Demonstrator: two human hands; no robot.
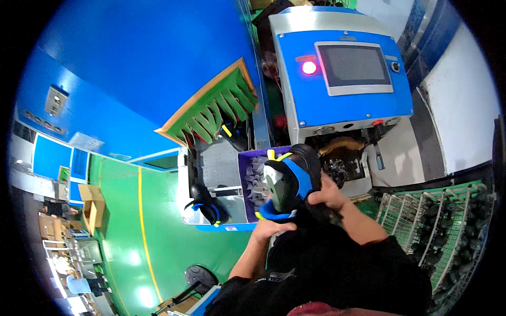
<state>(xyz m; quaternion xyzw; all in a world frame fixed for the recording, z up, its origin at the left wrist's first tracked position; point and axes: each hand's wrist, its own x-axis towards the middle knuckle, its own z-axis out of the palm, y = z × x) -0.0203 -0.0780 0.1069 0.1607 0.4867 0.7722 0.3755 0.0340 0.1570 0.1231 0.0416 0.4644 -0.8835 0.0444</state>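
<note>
Close in front of me I hold a black shoe upper (307, 158) with bright blue lining and yellow loops. A smooth grey-green piece, looking like a shoe last, shows in its opening. My right hand (328, 194) is closed on its right side, thumb on top. My left hand (271, 228) grips its lower end by the blue edge; some of those fingers are hidden beneath it. To the left, another black and blue shoe (210, 208) rests at the front of a metal conveyor bed (217, 167). A purple-sided bin (243, 181) with grey crumpled pieces lies just behind the held upper.
Ahead stands a machine with a blue panel (353, 108), a dark screen and a lit red lamp. A large blue machine (147, 58) with green curtain strips (219, 113) is at left, a dark item beneath them. Wire racks (421, 221) holding dark items stand at right.
</note>
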